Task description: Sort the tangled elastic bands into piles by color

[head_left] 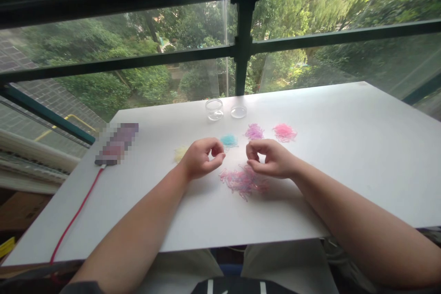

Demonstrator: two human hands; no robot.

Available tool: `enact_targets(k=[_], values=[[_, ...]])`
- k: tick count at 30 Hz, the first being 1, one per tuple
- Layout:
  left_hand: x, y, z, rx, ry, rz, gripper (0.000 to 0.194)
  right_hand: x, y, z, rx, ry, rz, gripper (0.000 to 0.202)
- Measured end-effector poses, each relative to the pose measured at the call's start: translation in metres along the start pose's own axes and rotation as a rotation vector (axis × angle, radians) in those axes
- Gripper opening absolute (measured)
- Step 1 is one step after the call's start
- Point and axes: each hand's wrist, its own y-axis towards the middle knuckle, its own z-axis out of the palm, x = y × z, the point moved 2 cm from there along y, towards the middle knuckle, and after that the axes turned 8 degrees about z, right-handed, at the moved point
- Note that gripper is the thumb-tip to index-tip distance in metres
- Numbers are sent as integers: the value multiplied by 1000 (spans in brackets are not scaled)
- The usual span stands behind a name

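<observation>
Pinkish pile (243,183), perhaps bands, left hand (199,160), right hand (274,160) curled nearby

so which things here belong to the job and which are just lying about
Likely part of the job:
mixed band pile
yellow pile
turquoise pile
purple pile
pink pile
open clear jar
clear lid

Apparently just lying about:
pixelated object
red cable
</observation>
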Motion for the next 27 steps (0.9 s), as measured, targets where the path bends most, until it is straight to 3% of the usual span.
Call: enact_targets(k=[5,9,13,27], values=[[-2,0,3,-2,-7,17,7,-3,0,4,2,50,-7,10],[-12,1,11,53,-37,87,9,-4,1,12,38,90,23,31],[-15,2,13,61,-28,131,10,-2,2,14,20,32,20,6],[-15,1,16,63,-53,128,4,4,1,11,35,43,-21,13]])
